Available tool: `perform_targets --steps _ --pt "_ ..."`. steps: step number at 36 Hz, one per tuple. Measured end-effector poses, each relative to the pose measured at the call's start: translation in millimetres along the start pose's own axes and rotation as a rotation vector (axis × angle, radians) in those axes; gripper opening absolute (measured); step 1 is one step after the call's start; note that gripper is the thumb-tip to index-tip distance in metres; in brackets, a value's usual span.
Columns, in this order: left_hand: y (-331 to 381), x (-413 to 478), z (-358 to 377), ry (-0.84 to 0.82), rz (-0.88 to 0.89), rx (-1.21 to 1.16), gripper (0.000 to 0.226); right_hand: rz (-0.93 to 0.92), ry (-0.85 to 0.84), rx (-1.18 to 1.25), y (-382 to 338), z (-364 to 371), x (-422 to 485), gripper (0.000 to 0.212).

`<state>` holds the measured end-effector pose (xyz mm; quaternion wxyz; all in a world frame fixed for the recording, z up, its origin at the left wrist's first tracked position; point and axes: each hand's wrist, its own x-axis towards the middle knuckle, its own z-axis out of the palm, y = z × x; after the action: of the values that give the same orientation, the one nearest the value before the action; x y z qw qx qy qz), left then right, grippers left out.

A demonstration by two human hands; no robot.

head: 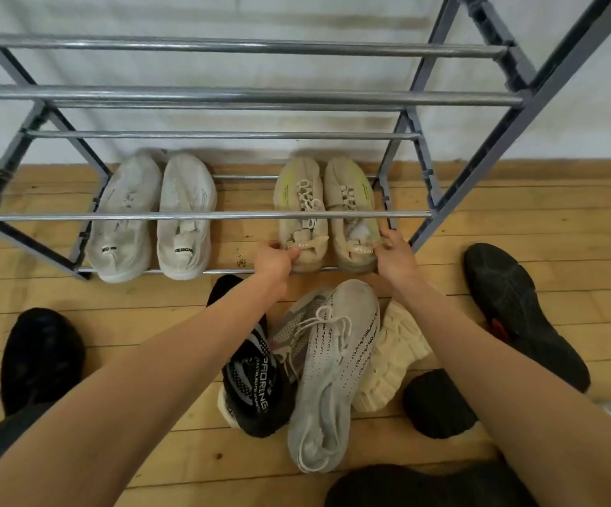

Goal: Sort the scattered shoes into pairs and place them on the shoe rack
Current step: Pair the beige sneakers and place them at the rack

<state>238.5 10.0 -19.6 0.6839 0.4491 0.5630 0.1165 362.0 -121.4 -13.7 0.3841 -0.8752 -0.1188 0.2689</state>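
Observation:
A pair of beige sneakers with yellow-green trim sits on the bottom tier of the grey metal shoe rack [208,215], at its right end. My left hand [274,258] grips the heel of the left beige sneaker [301,199]. My right hand [396,252] grips the heel of the right beige sneaker [352,203]. Two white sneakers [157,217] stand side by side on the same tier to the left. On the floor below my arms lie a grey knit sneaker [333,367], a black-and-white sneaker [250,382] and a cream knit shoe [393,360].
Black shoes lie scattered on the wooden floor: one at the left [42,356], one sole-up at the right [516,309], one near my right forearm [437,404]. The rack's upper tiers [223,95] hold nothing. A white wall stands behind the rack.

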Motion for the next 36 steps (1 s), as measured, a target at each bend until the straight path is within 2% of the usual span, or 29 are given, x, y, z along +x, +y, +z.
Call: perform_targets --steps 9,16,21,23,26,29,32,36 --pt "-6.0 7.8 1.0 0.040 0.002 0.142 0.044 0.026 0.030 -0.074 2.5 7.1 6.0 0.043" --pt "0.4 3.5 3.2 0.056 0.057 0.435 0.035 0.015 0.015 -0.245 -2.4 4.2 3.5 0.040" --pt "-1.2 -8.2 -1.3 0.019 0.112 0.482 0.033 0.009 -0.039 -0.146 -5.8 3.3 -3.6 0.052" --pt "-6.3 -16.0 -4.0 0.035 0.135 0.485 0.039 -0.029 -0.028 -0.112 -5.2 0.4 -11.5 0.057" --pt "-16.2 -33.9 -5.5 0.043 0.220 0.632 0.058 -0.129 0.006 -0.100 0.3 -4.2 -33.5 0.060" --pt "-30.2 -56.6 -5.8 -0.013 0.349 0.748 0.074 -0.222 0.012 -0.128 12.9 -9.3 -64.2 0.061" --pt "-44.1 -83.7 -6.7 -0.118 0.443 0.867 0.066 -0.237 0.025 -0.189 29.9 -18.0 -90.8 0.056" --pt "-62.4 -118.4 -5.8 -0.263 0.433 1.003 0.067 -0.120 0.007 -0.292 50.6 -24.0 -118.1 0.057"
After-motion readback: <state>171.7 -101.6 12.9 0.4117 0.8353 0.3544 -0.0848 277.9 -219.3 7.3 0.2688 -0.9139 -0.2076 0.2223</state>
